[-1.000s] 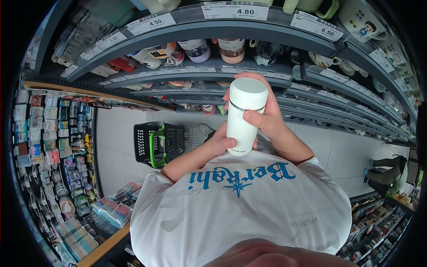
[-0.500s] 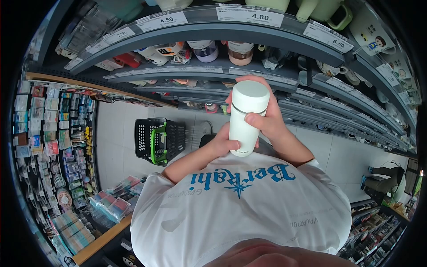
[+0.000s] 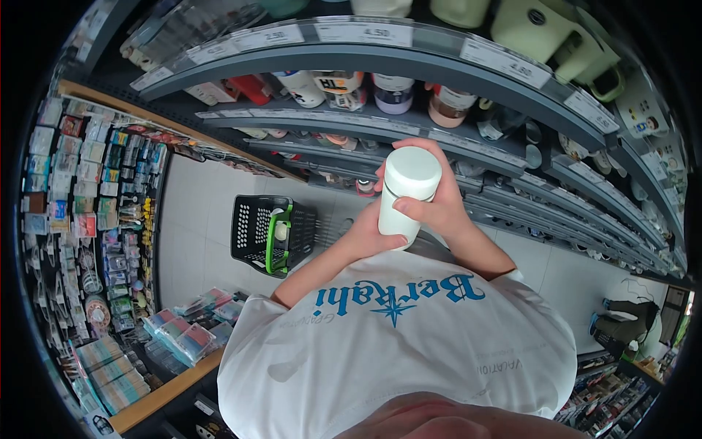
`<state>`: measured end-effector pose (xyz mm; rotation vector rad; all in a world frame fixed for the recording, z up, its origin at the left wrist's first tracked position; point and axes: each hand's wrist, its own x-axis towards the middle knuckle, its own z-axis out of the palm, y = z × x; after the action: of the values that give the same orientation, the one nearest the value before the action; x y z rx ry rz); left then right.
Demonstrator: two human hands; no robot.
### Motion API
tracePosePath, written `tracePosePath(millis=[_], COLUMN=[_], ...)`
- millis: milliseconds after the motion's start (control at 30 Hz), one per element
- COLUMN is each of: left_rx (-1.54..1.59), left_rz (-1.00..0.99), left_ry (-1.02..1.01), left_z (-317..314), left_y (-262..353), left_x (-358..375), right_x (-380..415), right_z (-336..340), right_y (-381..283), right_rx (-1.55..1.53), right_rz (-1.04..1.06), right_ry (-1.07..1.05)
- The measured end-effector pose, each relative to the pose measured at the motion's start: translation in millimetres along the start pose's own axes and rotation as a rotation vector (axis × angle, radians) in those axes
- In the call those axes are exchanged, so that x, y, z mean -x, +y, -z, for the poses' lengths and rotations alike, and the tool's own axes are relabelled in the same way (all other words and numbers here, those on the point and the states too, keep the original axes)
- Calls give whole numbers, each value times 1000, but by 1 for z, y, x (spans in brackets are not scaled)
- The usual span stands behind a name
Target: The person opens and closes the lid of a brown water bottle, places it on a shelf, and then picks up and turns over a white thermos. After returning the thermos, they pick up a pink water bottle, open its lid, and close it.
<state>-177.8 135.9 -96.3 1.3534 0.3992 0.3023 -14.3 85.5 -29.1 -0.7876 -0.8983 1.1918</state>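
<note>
A white lidded thermos bottle [image 3: 406,197] stands nearly upright in front of my chest, its round lid tilted toward me. My right hand [image 3: 447,208] wraps around its upper part from the right, with the thumb just under the lid and fingertips showing past the far left side. Around the lower part, my left hand [image 3: 368,233] grips from the left, its thumb lying across the front near the base. Some fingers of both hands are hidden behind the bottle.
Store shelves [image 3: 307,51] with price labels hold mugs and cups ahead. A black shopping basket [image 3: 252,230] with a green handle is on the floor at left. Small packaged goods [image 3: 84,183] hang further left. Another person [image 3: 625,322] is at far right.
The view has shifted, so shelf goods and basket appear further right. The bottle appears slightly lower and more foreshortened, its lid turned more toward me. Both hands keep hold of it.
</note>
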Motion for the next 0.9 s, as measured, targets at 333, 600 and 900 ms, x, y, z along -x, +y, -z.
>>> tracePosePath(millis=[333, 600, 900], left_rx=[-246, -439, -747], left_rz=[0, -176, -595], left_ry=[107, 173, 556], left_z=[97, 158, 195], left_y=[17, 9, 41], left_x=[44, 67, 92], right_x=[-50, -77, -107], right_z=[-59, -118, -165], right_y=[55, 78, 121], right_rx=[434, 526, 668], right_rz=[151, 154, 335], right_ry=[-53, -126, -132])
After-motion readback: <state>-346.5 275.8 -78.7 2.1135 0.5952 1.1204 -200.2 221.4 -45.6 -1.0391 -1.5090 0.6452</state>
